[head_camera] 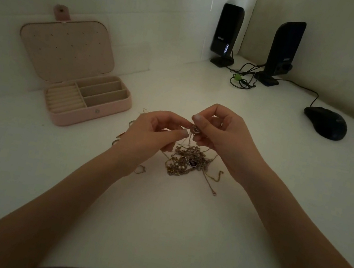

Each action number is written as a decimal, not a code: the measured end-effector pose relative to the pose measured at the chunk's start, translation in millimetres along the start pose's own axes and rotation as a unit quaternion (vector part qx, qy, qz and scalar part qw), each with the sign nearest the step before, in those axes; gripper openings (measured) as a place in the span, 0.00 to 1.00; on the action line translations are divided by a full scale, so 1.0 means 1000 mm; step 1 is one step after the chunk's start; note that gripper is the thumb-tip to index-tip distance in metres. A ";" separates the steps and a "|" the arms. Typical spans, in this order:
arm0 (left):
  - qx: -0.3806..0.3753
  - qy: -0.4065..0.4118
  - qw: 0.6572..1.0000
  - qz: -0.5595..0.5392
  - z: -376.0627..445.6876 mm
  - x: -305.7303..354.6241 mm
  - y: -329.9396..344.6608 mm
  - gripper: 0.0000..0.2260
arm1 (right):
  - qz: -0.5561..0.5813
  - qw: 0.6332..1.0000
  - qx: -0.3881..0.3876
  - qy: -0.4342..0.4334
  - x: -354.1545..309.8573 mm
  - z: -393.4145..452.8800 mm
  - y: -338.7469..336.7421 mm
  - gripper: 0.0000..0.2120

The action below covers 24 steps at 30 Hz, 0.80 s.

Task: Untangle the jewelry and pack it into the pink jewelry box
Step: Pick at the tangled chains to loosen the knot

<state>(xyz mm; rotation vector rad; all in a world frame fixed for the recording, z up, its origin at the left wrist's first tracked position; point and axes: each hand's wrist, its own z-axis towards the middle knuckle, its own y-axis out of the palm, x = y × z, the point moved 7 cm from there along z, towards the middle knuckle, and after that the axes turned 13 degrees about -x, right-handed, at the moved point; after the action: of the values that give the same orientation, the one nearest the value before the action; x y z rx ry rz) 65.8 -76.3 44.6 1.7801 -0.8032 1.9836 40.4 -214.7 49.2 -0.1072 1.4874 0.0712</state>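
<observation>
Both hands — left hand, right hand — pinch what looks like a pendant above the tangled chains; open pink jewelry box left

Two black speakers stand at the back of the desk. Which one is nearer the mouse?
The right-hand speaker, beside the side wall. The mouse lies in front of it to the right, while the left speaker stands farther off in the corner.
</observation>
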 end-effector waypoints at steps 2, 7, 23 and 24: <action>0.012 -0.009 1.000 0.026 0.001 -0.002 -0.002 0.08 | 0.004 0.999 -0.020 0.026 0.002 0.000 0.001 0.03; 0.029 0.009 0.998 0.054 0.002 0.002 -0.007 0.12 | 0.197 0.973 -0.089 0.085 0.006 -0.001 0.004 0.04; -0.090 0.007 0.996 0.010 0.002 -0.001 0.010 0.17 | 0.468 0.883 0.019 -0.043 -0.015 -0.002 -0.037 0.11; -0.091 0.004 0.996 0.011 0.003 -0.001 0.009 0.18 | 0.479 0.875 0.027 -0.059 -0.017 -0.002 -0.041 0.10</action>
<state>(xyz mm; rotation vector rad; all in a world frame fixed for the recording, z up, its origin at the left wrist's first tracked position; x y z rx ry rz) 62.3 -85.0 41.8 1.6638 -0.9721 1.8649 41.3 -255.8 67.0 0.6841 1.2933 0.8216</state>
